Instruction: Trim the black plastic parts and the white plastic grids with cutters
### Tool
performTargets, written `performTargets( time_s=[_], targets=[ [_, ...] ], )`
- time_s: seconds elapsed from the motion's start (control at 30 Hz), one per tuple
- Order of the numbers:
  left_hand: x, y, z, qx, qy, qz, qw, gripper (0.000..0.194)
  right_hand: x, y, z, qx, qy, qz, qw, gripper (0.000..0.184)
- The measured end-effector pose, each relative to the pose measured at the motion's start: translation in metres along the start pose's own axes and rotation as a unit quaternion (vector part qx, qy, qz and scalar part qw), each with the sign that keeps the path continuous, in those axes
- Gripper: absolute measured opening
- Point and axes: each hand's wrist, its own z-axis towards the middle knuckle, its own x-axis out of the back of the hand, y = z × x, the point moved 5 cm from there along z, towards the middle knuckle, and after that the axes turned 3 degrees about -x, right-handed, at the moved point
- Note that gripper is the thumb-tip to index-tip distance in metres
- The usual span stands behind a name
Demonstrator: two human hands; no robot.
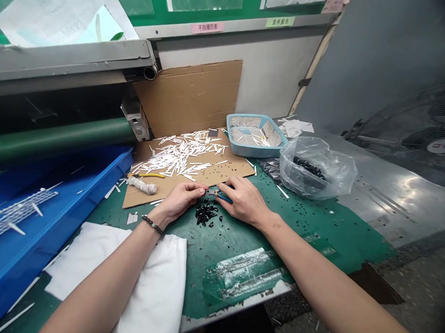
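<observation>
In the head view my right hand (243,200) is closed around a pair of blue-handled cutting pliers (224,195), whose jaws point left. My left hand (181,199) pinches a small dark piece at the tip of the jaws; its exact shape is too small to make out. Just below both hands lies a heap of small shiny black parts (205,214) on the green mat (188,249). Beyond them, many white plastic sticks (182,152) are scattered over a flat cardboard sheet (139,194).
A blue basket (255,151) stands behind, beside a clear plastic bag (319,166) holding black parts. Yellow-handled pliers (151,175) and a white bundle (142,185) lie left. A white cloth (168,273) is near my left arm, alongside a blue tray (55,217). A fan (414,137) stands right.
</observation>
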Motion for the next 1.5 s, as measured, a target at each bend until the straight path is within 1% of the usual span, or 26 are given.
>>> performTargets(
  time_s=[0.3, 0.43, 0.5, 0.6, 0.73, 0.8, 0.9, 1.03, 1.1, 1.13, 1.17, 1.2, 1.23, 1.27, 1.3, 1.33, 1.37, 1.43, 1.5],
  targets=[
    [0.002, 0.0, 0.001, -0.013, -0.004, 0.029, 0.999, 0.026, -0.002, 0.0, 0.0, -0.004, 0.001, 0.007, 1.0, 0.026],
    [0.002, 0.001, 0.001, -0.018, -0.012, 0.043, 0.999, 0.028, -0.001, -0.001, 0.0, 0.002, -0.006, -0.016, 1.0, 0.026],
    [0.003, 0.0, 0.003, -0.017, -0.012, 0.052, 0.998, 0.028, -0.001, -0.003, 0.0, 0.01, -0.014, -0.041, 0.999, 0.025],
    [0.005, -0.001, 0.004, -0.013, -0.016, 0.062, 0.998, 0.027, -0.005, -0.006, -0.001, 0.015, -0.038, -0.081, 0.996, 0.019],
    [0.005, -0.002, 0.004, -0.015, -0.026, 0.06, 0.998, 0.027, -0.011, -0.007, -0.002, -0.003, -0.058, -0.09, 0.994, 0.014],
    [0.004, 0.0, 0.003, -0.015, -0.031, 0.043, 0.998, 0.028, -0.012, -0.006, -0.002, -0.011, -0.043, -0.076, 0.996, 0.015],
    [0.007, 0.002, 0.001, -0.004, -0.025, -0.009, 1.0, 0.028, -0.01, -0.002, -0.002, -0.03, -0.001, -0.055, 0.998, 0.02],
    [0.011, 0.005, 0.001, 0.013, -0.02, -0.134, 0.991, 0.016, -0.007, 0.008, -0.002, -0.054, 0.021, -0.042, 0.997, 0.022],
    [0.011, 0.006, 0.001, 0.02, -0.028, -0.171, 0.985, 0.013, -0.006, 0.01, -0.002, -0.058, 0.022, -0.036, 0.997, 0.021],
    [0.01, 0.006, 0.001, 0.022, -0.027, -0.155, 0.987, 0.012, -0.006, 0.011, -0.002, -0.059, 0.02, -0.033, 0.998, 0.021],
    [0.01, 0.006, 0.001, 0.018, -0.02, -0.111, 0.993, 0.013, -0.007, 0.011, -0.002, -0.059, 0.019, -0.03, 0.998, 0.021],
    [0.01, 0.007, 0.0, 0.006, -0.012, -0.039, 0.999, 0.014, -0.007, 0.011, -0.002, -0.059, 0.018, -0.027, 0.998, 0.021],
    [0.009, 0.008, 0.0, -0.01, -0.007, 0.052, 0.999, 0.015, -0.007, 0.011, -0.002, -0.06, 0.017, -0.025, 0.998, 0.021],
    [0.008, 0.009, 0.0, -0.03, -0.008, 0.149, 0.988, 0.016, -0.007, 0.011, -0.001, -0.061, 0.018, -0.022, 0.998, 0.021],
    [0.006, 0.009, -0.001, -0.047, -0.016, 0.24, 0.97, 0.017, -0.007, 0.011, -0.001, -0.063, 0.02, -0.02, 0.998, 0.021],
    [0.003, 0.008, -0.001, -0.06, -0.028, 0.313, 0.947, 0.02, -0.007, 0.011, -0.001, -0.064, 0.021, -0.019, 0.998, 0.021],
    [0.001, 0.007, -0.001, -0.067, -0.039, 0.366, 0.927, 0.022, -0.007, 0.011, -0.001, -0.066, 0.021, -0.019, 0.997, 0.02],
    [-0.001, 0.004, 0.0, -0.072, -0.049, 0.424, 0.902, 0.026, -0.006, 0.011, -0.001, -0.066, 0.021, -0.017, 0.997, 0.02],
    [-0.002, 0.003, 0.001, -0.073, -0.05, 0.441, 0.893, 0.024, -0.006, 0.011, -0.001, -0.063, 0.02, -0.012, 0.998, 0.019]
  ],
)
